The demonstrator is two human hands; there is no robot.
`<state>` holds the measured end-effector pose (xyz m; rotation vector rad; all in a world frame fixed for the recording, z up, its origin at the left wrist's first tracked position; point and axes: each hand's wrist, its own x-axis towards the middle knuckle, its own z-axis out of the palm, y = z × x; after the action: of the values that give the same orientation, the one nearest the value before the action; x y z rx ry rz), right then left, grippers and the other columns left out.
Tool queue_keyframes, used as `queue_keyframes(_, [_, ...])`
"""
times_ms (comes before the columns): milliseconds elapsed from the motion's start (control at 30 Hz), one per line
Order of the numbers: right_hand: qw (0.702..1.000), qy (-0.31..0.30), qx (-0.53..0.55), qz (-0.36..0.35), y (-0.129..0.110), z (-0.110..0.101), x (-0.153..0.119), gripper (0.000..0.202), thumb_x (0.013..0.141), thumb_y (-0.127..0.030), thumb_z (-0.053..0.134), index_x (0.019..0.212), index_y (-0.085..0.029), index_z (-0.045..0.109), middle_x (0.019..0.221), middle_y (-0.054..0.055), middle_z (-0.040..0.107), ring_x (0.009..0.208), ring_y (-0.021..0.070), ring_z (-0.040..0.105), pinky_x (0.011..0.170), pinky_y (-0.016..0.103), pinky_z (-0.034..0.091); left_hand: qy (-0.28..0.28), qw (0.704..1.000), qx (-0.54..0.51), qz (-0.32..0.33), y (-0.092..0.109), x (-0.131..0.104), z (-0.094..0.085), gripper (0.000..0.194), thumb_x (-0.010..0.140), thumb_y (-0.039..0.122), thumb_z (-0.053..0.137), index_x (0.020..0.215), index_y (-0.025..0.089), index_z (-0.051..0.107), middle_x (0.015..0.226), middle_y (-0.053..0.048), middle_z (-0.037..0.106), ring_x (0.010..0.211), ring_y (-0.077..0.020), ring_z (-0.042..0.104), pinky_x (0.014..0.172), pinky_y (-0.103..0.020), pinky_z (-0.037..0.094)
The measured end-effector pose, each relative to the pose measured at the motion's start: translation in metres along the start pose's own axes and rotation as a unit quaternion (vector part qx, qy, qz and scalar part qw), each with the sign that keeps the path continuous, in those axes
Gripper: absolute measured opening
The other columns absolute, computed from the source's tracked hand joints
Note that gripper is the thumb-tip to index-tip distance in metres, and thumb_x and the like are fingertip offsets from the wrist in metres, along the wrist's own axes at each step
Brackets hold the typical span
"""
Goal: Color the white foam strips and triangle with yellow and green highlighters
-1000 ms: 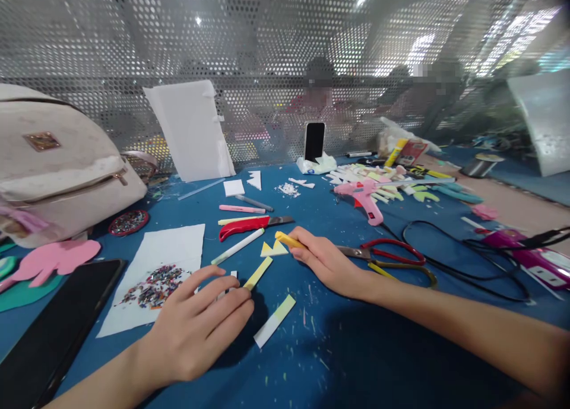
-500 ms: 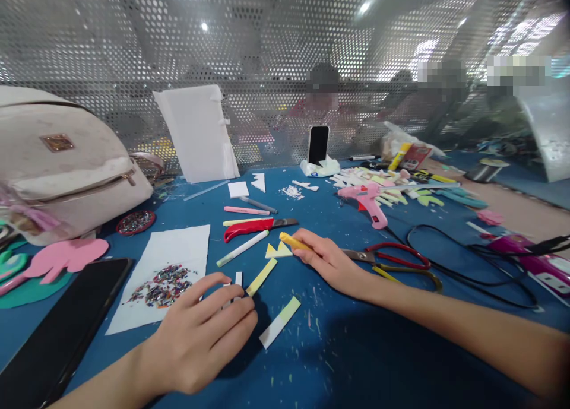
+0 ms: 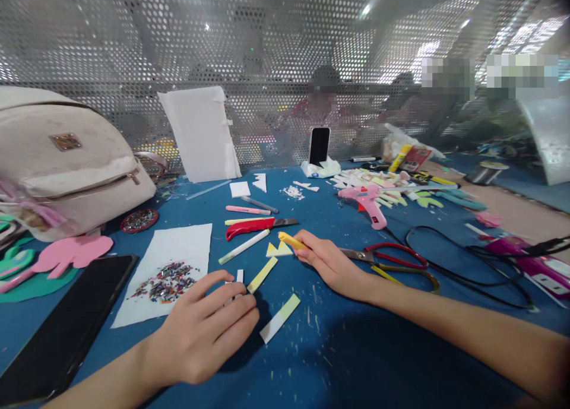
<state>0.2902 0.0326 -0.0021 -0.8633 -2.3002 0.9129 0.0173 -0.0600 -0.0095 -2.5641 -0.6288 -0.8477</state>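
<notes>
My right hand (image 3: 327, 263) is closed around a yellow marker (image 3: 290, 240), which points up and left over the table. Just beneath the marker's end lies a small piece with yellow pointed teeth (image 3: 278, 250). My left hand (image 3: 209, 326) is low on the table, its curled fingers at the lower end of a yellow strip (image 3: 263, 275); the fingertips are partly hidden. A white strip (image 3: 240, 276) shows behind those fingers. Between the hands rests a half white, half pale green strip (image 3: 280, 319). Scissors (image 3: 392, 256) with red and yellow handles lie by my right wrist.
A red-handled knife (image 3: 252, 227), a white marker (image 3: 244, 247) and a pink marker (image 3: 249, 209) lie ahead. At right are a pink glue gun (image 3: 366, 200) and black cable. At left: beads on white paper (image 3: 187, 243), a dark phone (image 3: 75, 323), a backpack (image 3: 66, 159).
The view has shifted slightly, so things at left appear a little farther right. Both hands keep nearly the same position, and the yellow marker stays in my right hand.
</notes>
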Motion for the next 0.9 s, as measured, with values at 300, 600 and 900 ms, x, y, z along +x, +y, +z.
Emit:
queue_keyframes(300, [1.000,-0.016,0.016,0.006,0.004,0.000,0.002,0.023,0.107,-0.039,0.039,0.097,-0.020,0.049,0.072,-0.004,0.043,0.061,0.0122,0.040,0.058,0.026,0.030,-0.009,1.000,0.000,-0.004,0.001,0.000,0.001,0.026,0.098,0.010,0.045,0.100,0.014,0.070,0.099,-0.005,0.074,0.094,-0.0203,0.065,0.100,-0.043,0.044])
queue_keyframes(600, [0.996,0.046,0.069,-0.044,0.000,0.000,0.000,0.028,0.107,-0.043,0.036,0.101,-0.021,0.052,0.083,0.001,0.052,0.073,0.0149,0.050,0.071,0.029,0.043,-0.010,1.000,-0.024,0.007,0.012,0.009,-0.009,0.028,0.100,0.012,0.043,0.100,0.014,0.071,0.098,-0.005,0.075,0.088,-0.0196,0.066,0.095,-0.042,0.048])
queue_keyframes(900, [0.961,0.219,0.053,-0.160,-0.014,-0.003,-0.002,0.013,0.094,-0.037,0.066,0.091,-0.024,0.064,0.085,0.004,0.055,0.083,0.0219,0.052,0.077,0.039,0.043,-0.070,0.997,-0.023,-0.010,0.055,-0.005,-0.019,0.033,0.105,0.017,0.041,0.107,0.022,0.073,0.095,0.002,0.073,0.086,-0.0169,0.065,0.101,-0.038,0.047])
